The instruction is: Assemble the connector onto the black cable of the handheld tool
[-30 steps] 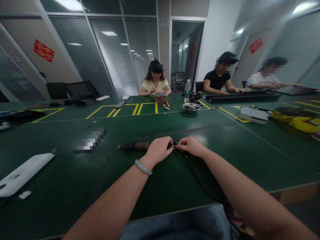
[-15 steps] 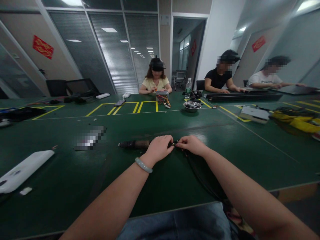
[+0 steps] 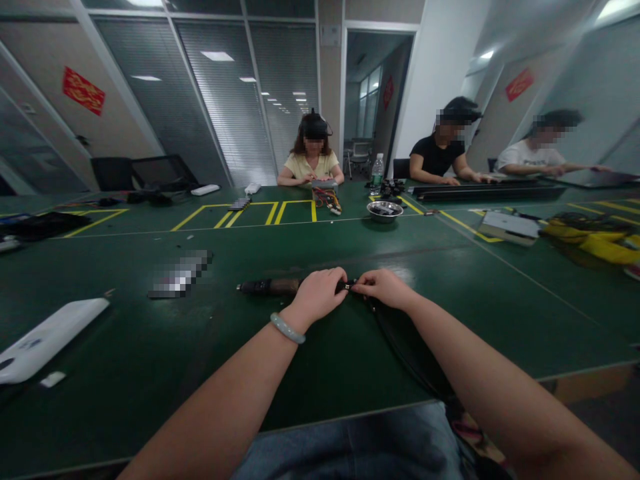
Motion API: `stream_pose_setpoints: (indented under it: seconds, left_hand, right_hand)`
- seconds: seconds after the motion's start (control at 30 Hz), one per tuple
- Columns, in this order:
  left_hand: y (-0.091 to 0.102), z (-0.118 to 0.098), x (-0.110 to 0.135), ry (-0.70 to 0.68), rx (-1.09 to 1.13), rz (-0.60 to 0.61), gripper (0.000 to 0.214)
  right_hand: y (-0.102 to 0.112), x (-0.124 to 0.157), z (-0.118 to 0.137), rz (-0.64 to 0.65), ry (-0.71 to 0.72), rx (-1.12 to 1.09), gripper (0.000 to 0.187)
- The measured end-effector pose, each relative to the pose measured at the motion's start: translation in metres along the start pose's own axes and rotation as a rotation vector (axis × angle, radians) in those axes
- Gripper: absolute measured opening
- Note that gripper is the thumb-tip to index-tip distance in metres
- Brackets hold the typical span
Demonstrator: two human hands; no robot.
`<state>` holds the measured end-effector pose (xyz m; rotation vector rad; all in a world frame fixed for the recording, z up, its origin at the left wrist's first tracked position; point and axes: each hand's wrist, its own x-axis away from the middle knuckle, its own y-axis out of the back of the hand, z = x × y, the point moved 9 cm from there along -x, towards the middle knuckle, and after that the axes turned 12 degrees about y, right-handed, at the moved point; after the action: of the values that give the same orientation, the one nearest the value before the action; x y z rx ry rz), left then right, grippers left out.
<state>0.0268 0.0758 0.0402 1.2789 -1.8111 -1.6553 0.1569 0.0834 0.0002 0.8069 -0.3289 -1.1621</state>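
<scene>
Only partly visible, the dark tool (image 3: 280,287).

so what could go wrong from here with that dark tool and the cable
The cable runs from near the right hand towards the near edge of the table, so a snag there might tug it. The dark cylindrical tool looks round and lies on its side, so it could roll if the left hand eased off. The small fitting between the hands is partly hidden, so a slip might be hard to see.
</scene>
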Motion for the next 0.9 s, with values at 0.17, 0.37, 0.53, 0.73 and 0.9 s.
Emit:
stream_pose_setpoints:
  seconds: [0.17,0.37,0.53,0.73,0.9]
  left_hand:
    - [-0.0005,-0.0053,0.0003,-0.053,0.000,0.025,0.010]
    - [0.0024,-0.0023,0.0016,-0.040,0.025,-0.023,0.017]
    - [0.0000,-0.0023,0.0008,-0.055,0.017,-0.014,0.010]
    - [0.0000,0.0016,0.0003,-0.009,0.037,-0.011,0.017]
    - [0.0008,-0.0005,0.0003,-0.017,0.019,-0.008,0.013]
  right_hand:
    - [0.0002,-0.0002,-0.0002,-0.004,0.007,-0.002,0.035]
    - [0.0006,-0.0002,-0.0002,-0.003,-0.002,-0.007,0.034]
    - [0.0006,0.0005,0.0017,0.007,-0.008,0.004,0.035]
    - [0.0015,0.0005,0.0017,0.001,-0.003,0.000,0.035]
    - [0.0005,-0.0008,0.0005,0.006,0.005,0.017,0.034]
